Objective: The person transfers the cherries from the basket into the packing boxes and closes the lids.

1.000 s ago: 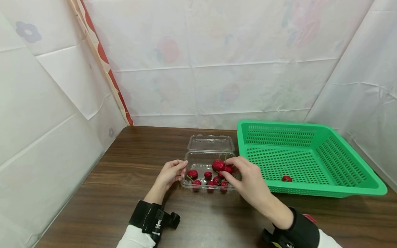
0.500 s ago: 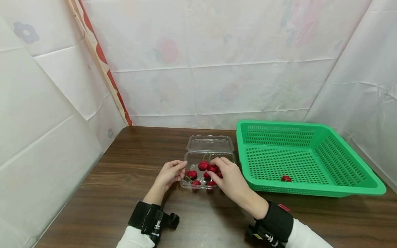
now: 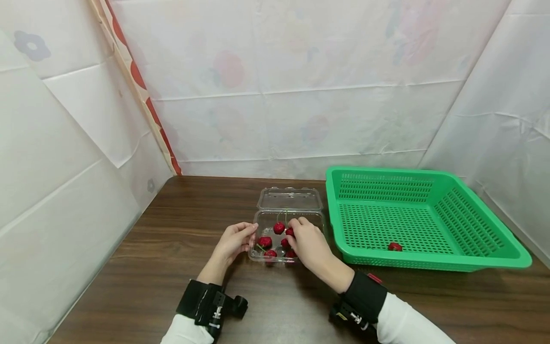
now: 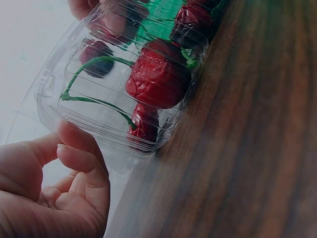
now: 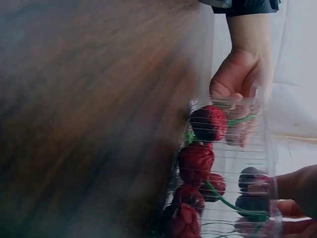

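A clear plastic clamshell box stands on the table, its lid folded back. Red cherries with green stems lie inside, including a large cherry near the left end. My left hand pinches the box's left rim between thumb and fingers. Over the box's right half, my right hand pinches a cherry; a second cherry is close beside its fingertips, with stems rising above the pair. The right hand hides part of the box and some cherries. In the right wrist view, its fingers show dimly behind the plastic wall.
A green perforated basket stands to the right of the box, with a small red cherry near its front side. The brown wooden table extends to the left and front. White sheeting walls the back and sides.
My right hand has moved left from the box's right edge with the cherries and lowered them into the box. The left hand has stayed at the left rim.
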The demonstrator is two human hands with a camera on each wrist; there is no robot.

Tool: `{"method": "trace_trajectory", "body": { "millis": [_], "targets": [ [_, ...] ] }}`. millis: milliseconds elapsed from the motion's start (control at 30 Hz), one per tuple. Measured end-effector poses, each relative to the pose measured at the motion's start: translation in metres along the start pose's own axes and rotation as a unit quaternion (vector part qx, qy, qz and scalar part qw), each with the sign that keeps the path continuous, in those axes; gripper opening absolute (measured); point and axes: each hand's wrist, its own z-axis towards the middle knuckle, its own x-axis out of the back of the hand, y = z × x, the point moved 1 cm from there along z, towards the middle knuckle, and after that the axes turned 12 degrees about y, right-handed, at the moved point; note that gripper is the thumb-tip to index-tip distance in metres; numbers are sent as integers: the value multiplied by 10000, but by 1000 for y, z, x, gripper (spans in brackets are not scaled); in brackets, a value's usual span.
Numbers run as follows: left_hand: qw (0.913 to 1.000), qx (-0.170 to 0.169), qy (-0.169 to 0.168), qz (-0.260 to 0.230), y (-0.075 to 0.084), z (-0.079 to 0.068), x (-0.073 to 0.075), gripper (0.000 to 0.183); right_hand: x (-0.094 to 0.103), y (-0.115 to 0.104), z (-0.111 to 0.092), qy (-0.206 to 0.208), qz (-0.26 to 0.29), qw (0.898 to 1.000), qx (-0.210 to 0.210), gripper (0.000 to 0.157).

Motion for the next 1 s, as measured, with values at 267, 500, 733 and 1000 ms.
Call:
{"method": "trace_trajectory", "body": {
  "millis": [267,500,733,1000],
  "targets": [
    [10000,-4,-13,-21,0,0,0,25,-9,0,3,-291,-409,9987,-72,16],
    [10000,-1,-20,-12,1,0,0,27,-13,0,6,-531,-689,9962,-41,16],
    [10000,29,-15,-4,3,0,0,28,-16,1,7,-495,-844,9952,33,15],
    [10000,57,-30,-50,2,0,0,26,-16,1,6,-480,-730,9961,99,15]
  ]
}}
